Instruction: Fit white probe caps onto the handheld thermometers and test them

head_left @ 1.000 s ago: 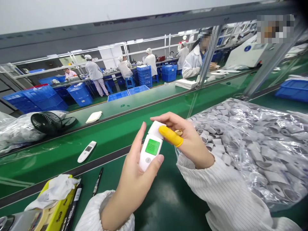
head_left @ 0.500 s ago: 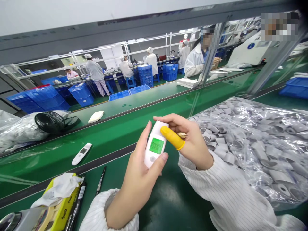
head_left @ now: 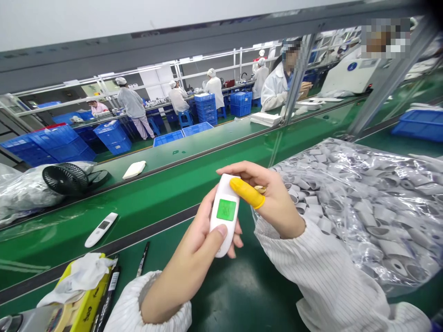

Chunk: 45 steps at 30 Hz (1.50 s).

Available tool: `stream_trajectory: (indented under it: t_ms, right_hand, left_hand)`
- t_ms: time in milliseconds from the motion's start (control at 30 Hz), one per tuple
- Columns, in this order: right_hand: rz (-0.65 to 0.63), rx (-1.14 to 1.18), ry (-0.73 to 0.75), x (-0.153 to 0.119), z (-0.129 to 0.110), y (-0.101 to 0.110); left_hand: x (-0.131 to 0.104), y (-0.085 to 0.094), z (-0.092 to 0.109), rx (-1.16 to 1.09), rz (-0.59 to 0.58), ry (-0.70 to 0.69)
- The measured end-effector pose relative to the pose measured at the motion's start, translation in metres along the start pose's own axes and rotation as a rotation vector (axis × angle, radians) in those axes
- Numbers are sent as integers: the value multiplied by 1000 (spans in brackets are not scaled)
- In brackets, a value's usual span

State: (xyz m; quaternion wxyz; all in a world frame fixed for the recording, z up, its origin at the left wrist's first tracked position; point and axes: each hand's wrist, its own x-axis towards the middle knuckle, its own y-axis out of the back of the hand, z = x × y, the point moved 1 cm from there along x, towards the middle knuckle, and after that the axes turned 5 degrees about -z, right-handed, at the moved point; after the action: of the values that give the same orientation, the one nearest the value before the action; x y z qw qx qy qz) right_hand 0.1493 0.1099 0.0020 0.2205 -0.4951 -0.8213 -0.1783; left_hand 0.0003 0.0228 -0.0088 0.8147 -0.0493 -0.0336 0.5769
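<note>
Thermometer (head_left: 225,216), smooth white plastic with rounded ends and a green-lit screen, was pinched between both hands (head_left: 199,249) (head_left: 272,196) above the dark green desk (head_left: 242,295), near a crinkled clear bag (head_left: 363,207) of curved grey pieces.

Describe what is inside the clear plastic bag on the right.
The clear bag holds many loose, jumbled grey tube-like pieces, some showing open ends. Pieces deeper down are covered by those on top, and glare on the plastic hides parts of others.
</note>
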Motion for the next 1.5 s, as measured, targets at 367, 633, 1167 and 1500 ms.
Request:
stream_trajectory:
  t_ms: [367, 633, 1167, 1500]
  right_hand:
    - [17, -87, -49, -3, -5, -4]
    - [-1, -115, -72, -3, -5, -5]
    - [18, -138, -38, -3, 2, -5]
    - [58, -55, -89, 0, 5, -2]
  left_hand:
    - [9, 0, -6, 796, 383, -37]
    - [10, -2, -1, 813, 436, -98]
    - [14, 1, -8, 829, 441, -78]
    - [15, 9, -4, 697, 551, -209]
